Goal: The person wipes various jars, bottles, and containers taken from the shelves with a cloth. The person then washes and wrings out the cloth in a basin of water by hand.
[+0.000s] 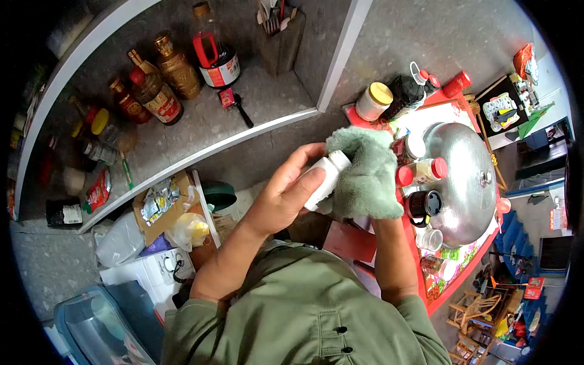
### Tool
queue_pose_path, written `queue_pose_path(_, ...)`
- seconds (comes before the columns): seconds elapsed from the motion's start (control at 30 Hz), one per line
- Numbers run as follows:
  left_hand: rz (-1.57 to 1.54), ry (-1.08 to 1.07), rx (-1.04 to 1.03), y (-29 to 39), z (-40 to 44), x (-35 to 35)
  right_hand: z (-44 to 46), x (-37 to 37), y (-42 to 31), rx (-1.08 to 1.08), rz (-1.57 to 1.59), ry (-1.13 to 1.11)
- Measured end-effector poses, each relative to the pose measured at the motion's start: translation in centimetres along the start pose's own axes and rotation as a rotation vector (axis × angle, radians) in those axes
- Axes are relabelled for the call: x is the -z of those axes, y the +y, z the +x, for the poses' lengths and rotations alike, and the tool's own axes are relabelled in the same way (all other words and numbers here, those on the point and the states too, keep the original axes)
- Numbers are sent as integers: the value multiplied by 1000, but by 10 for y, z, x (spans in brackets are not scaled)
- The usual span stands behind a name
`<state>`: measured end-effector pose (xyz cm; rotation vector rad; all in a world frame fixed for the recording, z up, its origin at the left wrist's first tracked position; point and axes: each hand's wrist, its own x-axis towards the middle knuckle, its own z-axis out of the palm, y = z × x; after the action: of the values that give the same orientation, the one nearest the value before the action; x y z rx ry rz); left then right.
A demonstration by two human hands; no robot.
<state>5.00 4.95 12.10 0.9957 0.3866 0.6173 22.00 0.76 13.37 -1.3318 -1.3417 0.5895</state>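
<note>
My left hand point(292, 185) is closed around a small white bottle point(327, 182), with the thumb laid along its side. The bottle is tilted, its neck pointing up and to the right. A fluffy grey-green cloth point(368, 176) touches the bottle and wraps over my right hand, whose fingers it hides; only the right wrist point(383, 226) shows below it. Just right of the cloth, a red table point(433, 304) holds several jars, among them a red-lidded jar point(423, 173), a black-lidded jar point(424, 204) and a clear glass jar point(429, 239).
A large domed metal lid point(462, 176) sits on the table, with a yellow-lidded jar point(373, 101) near the far corner. At the left, a grey shelf point(201, 121) carries sauce bottles point(156, 97) and a utensil holder point(281, 42). Below stand a cardboard box point(149, 213) and a plastic bin point(103, 322).
</note>
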Motion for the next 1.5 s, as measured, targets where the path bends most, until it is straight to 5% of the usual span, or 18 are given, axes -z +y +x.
queue_pose_path(0.07,147,-14,-112,5,3,-3,-3,2,-4,-87,42,-40)
queue_pose_path(0.17,1000,-20,-520,12,2,-4,-5,5,-15,-313,93,-141)
queue_pose_path(0.27,1552,-55,-481,27,-3,-10,-8,0,-6,-69,76,-10)
queue_pose_path(0.3,1671,-26,-692,24,-1,-3,-8,0,5,-6,174,-38)
queue_pose_path(0.4,1137,117,-759,14,6,6,-10,-2,12,102,13,23)
queue_pose_path(0.47,856,194,-539,4,0,8,-9,-3,11,88,98,32)
queue_pose_path(0.53,-113,-52,112,4,-5,15,-6,-5,11,71,276,41)
queue_pose_path(0.57,-279,-19,146,1,-7,7,-10,-5,17,-48,350,34)
queue_pose_path(0.7,340,78,-142,-8,-8,1,-11,-7,16,30,266,54)
queue_pose_path(0.73,697,85,-560,-11,-1,-1,-9,-3,11,55,269,77)
queue_pose_path(0.8,1031,75,-697,-7,3,-6,5,7,19,635,-436,98)
queue_pose_path(0.93,1211,145,-771,-19,9,-4,-8,-11,24,144,56,290)
queue_pose_path(1.0,995,176,-753,-20,9,-5,-6,-3,33,248,-4,247)
queue_pose_path(1.07,-138,35,-96,-18,2,8,-8,-2,36,348,-57,192)
queue_pose_path(1.27,-243,-7,102,-7,4,-12,-8,-8,26,222,32,180)
queue_pose_path(1.37,611,149,-411,-24,4,-15,-10,-6,29,475,-353,205)
queue_pose_path(1.4,610,150,-412,-26,5,-16,-22,-14,39,266,-159,212)
queue_pose_path(1.5,1256,285,-723,-25,6,-17,-26,-18,44,336,-265,188)
